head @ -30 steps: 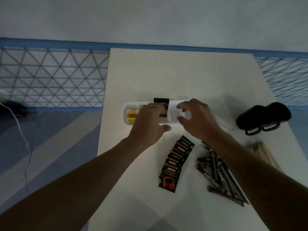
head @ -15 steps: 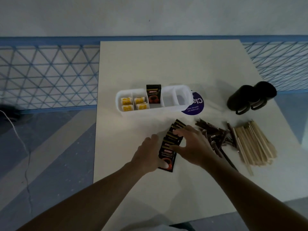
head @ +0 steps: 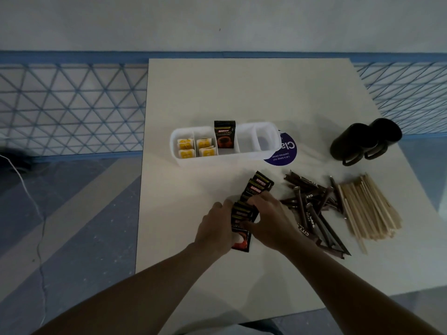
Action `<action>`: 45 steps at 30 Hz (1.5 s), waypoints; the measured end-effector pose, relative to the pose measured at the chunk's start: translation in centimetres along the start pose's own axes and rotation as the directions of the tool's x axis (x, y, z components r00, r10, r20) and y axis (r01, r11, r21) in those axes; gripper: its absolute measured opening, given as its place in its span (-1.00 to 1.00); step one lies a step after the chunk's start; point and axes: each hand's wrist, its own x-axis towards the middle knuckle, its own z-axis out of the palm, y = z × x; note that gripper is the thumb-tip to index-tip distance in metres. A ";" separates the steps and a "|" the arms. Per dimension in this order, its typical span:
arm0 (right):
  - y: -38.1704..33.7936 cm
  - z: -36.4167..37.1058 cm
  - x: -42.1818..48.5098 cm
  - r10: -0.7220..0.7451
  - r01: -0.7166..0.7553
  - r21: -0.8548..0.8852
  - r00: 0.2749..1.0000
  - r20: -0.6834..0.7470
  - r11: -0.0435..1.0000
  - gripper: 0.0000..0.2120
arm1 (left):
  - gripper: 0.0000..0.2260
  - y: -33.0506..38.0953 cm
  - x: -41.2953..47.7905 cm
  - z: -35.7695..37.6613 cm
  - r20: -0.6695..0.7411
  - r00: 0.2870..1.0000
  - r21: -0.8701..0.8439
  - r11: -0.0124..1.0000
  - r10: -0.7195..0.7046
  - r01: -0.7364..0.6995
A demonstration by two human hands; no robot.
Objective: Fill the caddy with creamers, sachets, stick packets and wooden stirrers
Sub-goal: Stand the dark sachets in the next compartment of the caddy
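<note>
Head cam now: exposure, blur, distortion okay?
Head view: underexposed, left hand and right hand nearly silhouettes; the fanned black coffee sachets they grip look slightly smeared; the upright black sachet in the white plastic caddy reads sharp; the blue mesh railing bows slightly, wide-angle; no glare visible.

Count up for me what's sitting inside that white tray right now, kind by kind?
Yellow creamers: 4
Dark sachets standing upright: 1 showing
Stick packets: 0, all lie on the table
Wooden stirrers: 0, all lie on the table
Total in the tray: 5
</note>
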 end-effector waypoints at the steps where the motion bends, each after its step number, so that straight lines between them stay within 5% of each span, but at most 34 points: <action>1: -0.1 -0.1 0.1 0.008 -0.008 -0.005 1.000 0.017 1.000 -0.60 | -0.35 -0.1 0.0 0.1 0.001 1.000 0.001 1.000 -0.001 0.001; 8: -0.7 -1.8 1.2 0.064 -0.111 0.205 0.972 0.226 0.972 -0.85 | -0.52 0.2 0.3 -1.2 -0.042 0.998 0.010 0.999 0.036 -0.036; 16: -0.7 -5.0 4.4 0.102 -0.136 0.388 0.989 0.108 0.911 -0.81 | -0.76 2.1 2.6 -5.6 0.039 0.997 -0.132 0.990 0.063 -0.057; 24: -2.1 -6.6 7.7 0.275 -0.210 0.737 0.961 0.034 0.642 -0.71 | -0.87 4.7 4.5 -8.9 -0.062 0.998 -0.429 0.903 0.011 -0.037; 28: -2.8 -7.0 8.7 0.209 -0.186 0.690 0.977 0.052 0.699 -0.81 | -0.82 5.3 6.1 -9.8 -0.139 0.990 -0.527 0.849 -0.040 -0.040; 33: -3.0 -7.2 11.2 0.230 -0.168 0.590 0.973 -0.031 0.789 -0.86 | -0.80 5.5 7.8 -11.1 -0.158 0.987 -0.451 0.891 -0.026 -0.049; 38: -2.7 -7.6 13.7 0.191 -0.147 0.490 0.981 -0.039 0.859 -0.79 | -0.77 3.8 9.9 -12.6 -0.244 0.968 -0.132 0.987 0.054 -0.088; 45: -3.3 -8.0 16.3 0.125 -0.111 0.256 0.991 -0.038 0.960 -0.77 | 0.00 1.4 12.1 -13.4 -0.239 0.968 0.235 0.972 0.079 -0.021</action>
